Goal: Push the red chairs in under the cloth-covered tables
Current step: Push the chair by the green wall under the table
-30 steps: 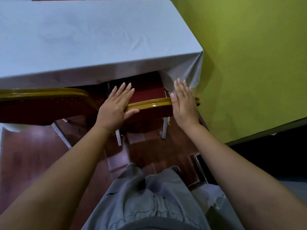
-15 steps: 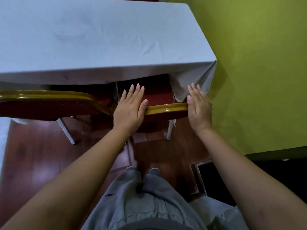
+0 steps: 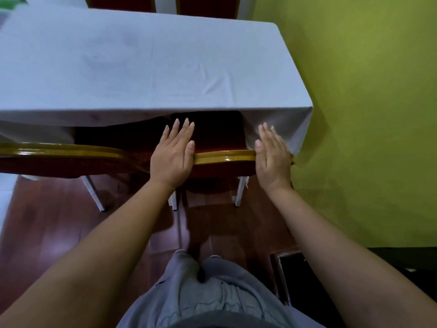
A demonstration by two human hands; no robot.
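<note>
A red chair (image 3: 224,159) with a gold-rimmed back stands at the near right end of the table, which is covered by a white cloth (image 3: 146,74). Most of its seat is tucked under the cloth's hanging edge. My left hand (image 3: 172,155) lies flat on the left part of the chair's back rim, fingers stretched forward and slightly apart. My right hand (image 3: 272,157) rests flat on the right end of that rim, fingers together. Neither hand grips. A second red chair (image 3: 63,159) stands beside it on the left, its back in line.
A green wall (image 3: 366,114) runs close along the right of the chair and table. Two more red chair backs (image 3: 205,7) show beyond the table's far edge. The floor is dark reddish wood (image 3: 47,221), with a dark floor opening (image 3: 298,275) near my right foot.
The chair has slid forward, further under the cloth, with both hands staying flat on its back rim. More of the tabletop and the far chairs has come into view.
</note>
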